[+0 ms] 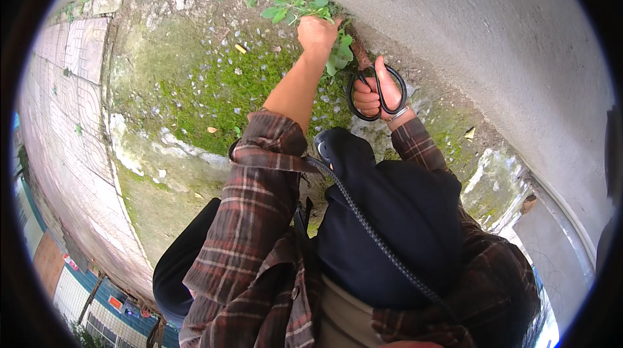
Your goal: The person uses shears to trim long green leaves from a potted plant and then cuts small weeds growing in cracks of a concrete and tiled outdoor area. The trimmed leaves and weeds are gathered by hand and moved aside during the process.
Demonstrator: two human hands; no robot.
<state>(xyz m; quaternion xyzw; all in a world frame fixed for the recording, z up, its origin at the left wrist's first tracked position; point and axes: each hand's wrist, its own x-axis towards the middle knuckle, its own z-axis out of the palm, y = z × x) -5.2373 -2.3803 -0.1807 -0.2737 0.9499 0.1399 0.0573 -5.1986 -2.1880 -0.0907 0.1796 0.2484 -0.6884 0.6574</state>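
My left hand [317, 33] is closed on the stems of a leafy green weed [287, 6] at the foot of a wall. In my right hand [377, 92] is a pair of scissors with large black loop handles [402, 86] and rusty blades [359, 51], which point toward the weed's base. More broad leaves [342, 52] hang between my left wrist and the blades. The blade tips are hidden among the plant, so I cannot tell whether they touch a stem.
A grey rendered wall [438, 22] curves along the top and right. Mossy ground [219, 100] with small pale chips and a cigarette butt [241, 49] lies to the left, with paving slabs [82, 85] beyond. My dark-clad knee [394, 231] is below my hands.
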